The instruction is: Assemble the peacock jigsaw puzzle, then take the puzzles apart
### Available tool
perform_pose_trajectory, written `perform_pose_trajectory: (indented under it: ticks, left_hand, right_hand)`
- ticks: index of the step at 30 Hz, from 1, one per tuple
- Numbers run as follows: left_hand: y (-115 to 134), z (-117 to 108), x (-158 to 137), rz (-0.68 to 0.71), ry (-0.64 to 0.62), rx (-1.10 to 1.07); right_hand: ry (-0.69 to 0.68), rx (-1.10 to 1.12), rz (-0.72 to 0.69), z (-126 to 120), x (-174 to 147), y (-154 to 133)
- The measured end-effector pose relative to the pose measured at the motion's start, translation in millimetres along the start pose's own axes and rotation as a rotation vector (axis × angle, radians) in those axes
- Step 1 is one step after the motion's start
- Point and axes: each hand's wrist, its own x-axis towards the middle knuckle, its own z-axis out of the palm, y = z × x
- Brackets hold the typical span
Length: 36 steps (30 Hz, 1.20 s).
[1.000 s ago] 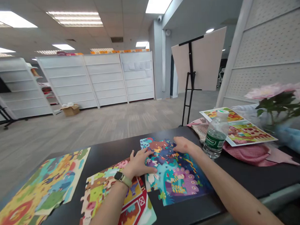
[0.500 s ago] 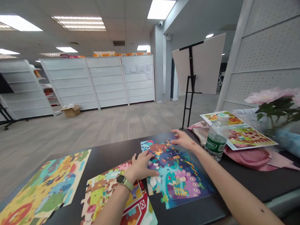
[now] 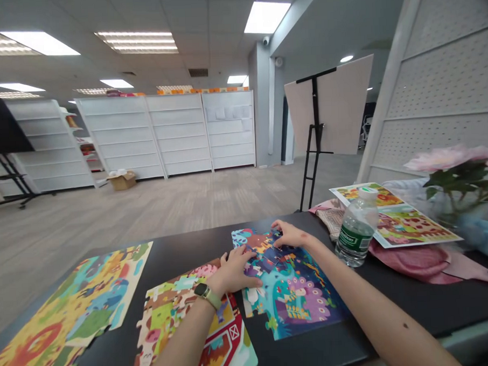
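Observation:
A dark blue jigsaw puzzle (image 3: 310,309), with a purple peacock figure, lies on the black table in front of me. My left hand (image 3: 235,269) rests palm down on its left edge, fingers and thumb spread, with a watch on the wrist. At the puzzle's upper right, my right hand (image 3: 290,236) has its thumb and fingers curled around a dark blue puzzle piece (image 3: 277,234), partly hidden by the fingers. Under my left forearm is a second jigsaw puzzle (image 3: 160,310) with a red barn and farm animals.
A third, yellow jigsaw puzzle (image 3: 83,298) lies at the left of the black table (image 3: 182,250). On the right stand a water bottle (image 3: 354,232), printed picture sheets (image 3: 415,221), a pink cloth (image 3: 413,262) and pink flowers (image 3: 445,158). An easel (image 3: 317,136) stands beyond the table.
My right hand has drawn back from the puzzle's far edge and its outstretched fingers have curled down. My left hand stays on the left edge. The view has shifted slightly.

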Motion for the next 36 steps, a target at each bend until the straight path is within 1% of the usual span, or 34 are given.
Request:
perform_pose_trajectory:
  ticks: [4, 7, 10, 14, 18, 21, 23, 25, 28, 30, 32, 34, 36]
  left_hand:
    - [3, -2, 0, -0.007, -0.014, 0.006]
    - [4, -4, -2, -0.011, -0.020, 0.006]
    - [5, -4, -4, -0.006, -0.010, 0.001]
    - [7, -1, -4, 0.043, 0.026, 0.015]
    - [10, -1, -2, 0.069, 0.050, 0.022]
    - [10, 0, -1, 0.084, 0.060, 0.015]
    - [8, 1, -1, 0.093, 0.061, 0.009]
    - [6, 1, -2, 0.087, 0.068, 0.007]
    - [1, -4, 2, 0.037, 0.119, 0.006]
    - [-3, -12, 11, -0.006, 0.179, 0.012]
    - [-6, -21, 27, -0.046, 0.227, 0.029]
    - [-8, -29, 49, -0.075, 0.240, 0.053]
    - [-8, -33, 72, -0.095, 0.228, 0.085]
  right_hand:
    - [0.138, 0.164, -0.016, 6, 5, 2]
    - [0.247, 0.244, -0.007, 4, 9, 5]
    - [0.277, 0.279, -0.003, 3, 9, 6]
    - [0.204, 0.244, -0.073, 11, 4, 0]
    - [0.096, 0.171, -0.163, 22, -4, -14]
    - [0.029, 0.155, -0.211, 24, -8, -24]
    - [0.018, 0.166, -0.236, 23, -11, -30]
    - [0.039, 0.183, -0.246, 20, -12, -34]
    - [0.043, 0.207, -0.248, 13, -15, -37]
    - [-0.030, 0.206, -0.270, 9, -18, -37]
    - [-0.106, 0.184, -0.307, 7, -23, -36]
    - [-0.134, 0.159, -0.341, 8, -28, -36]
    - [-0.127, 0.144, -0.367, 12, -31, -37]
